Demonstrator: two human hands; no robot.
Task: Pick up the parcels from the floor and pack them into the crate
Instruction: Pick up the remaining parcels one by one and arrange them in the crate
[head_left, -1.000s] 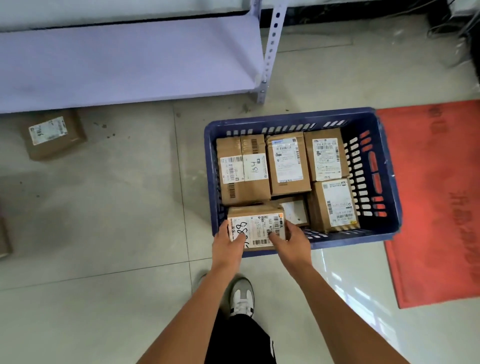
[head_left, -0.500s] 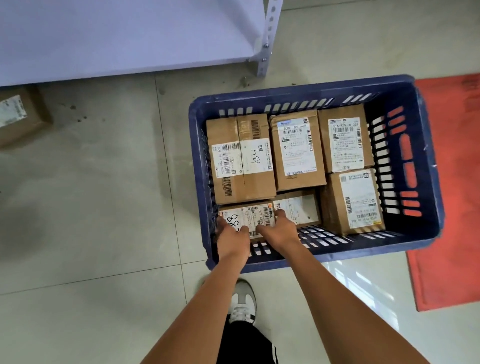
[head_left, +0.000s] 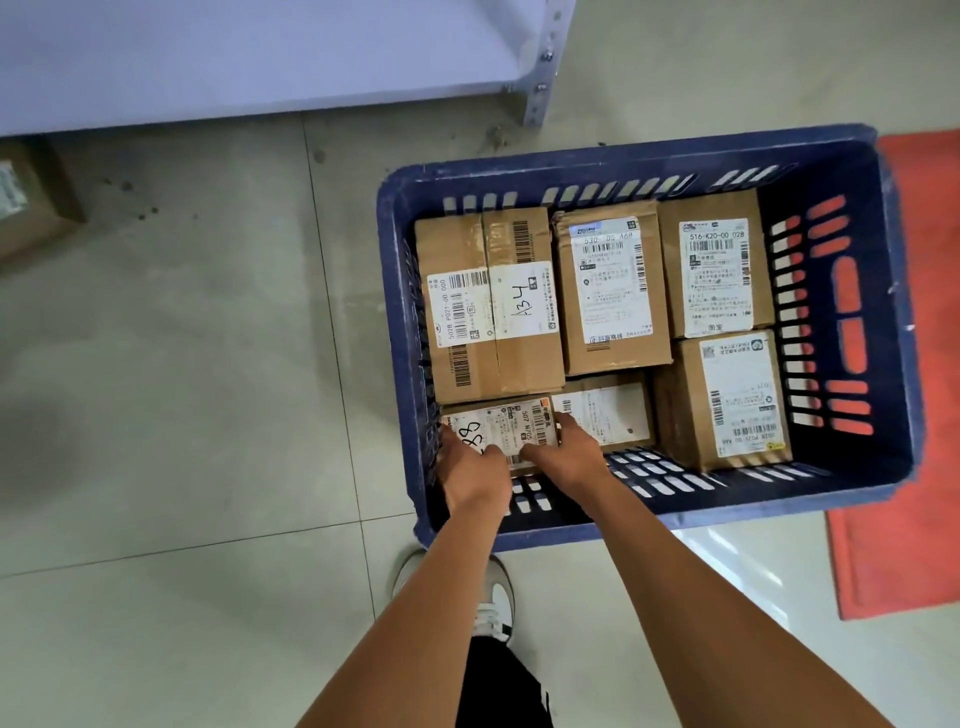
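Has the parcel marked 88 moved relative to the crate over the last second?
Yes. The parcel marked 88 went from above the crate's near rim down inside, beside the parcel marked 134.

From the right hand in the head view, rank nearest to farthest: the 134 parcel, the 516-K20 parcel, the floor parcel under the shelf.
1. 134 parcel: just beyond the right hand, crate's left side.
2. 516-K20 parcel: crate's far right corner.
3. Floor parcel: far left, outside the crate, by the shelf.
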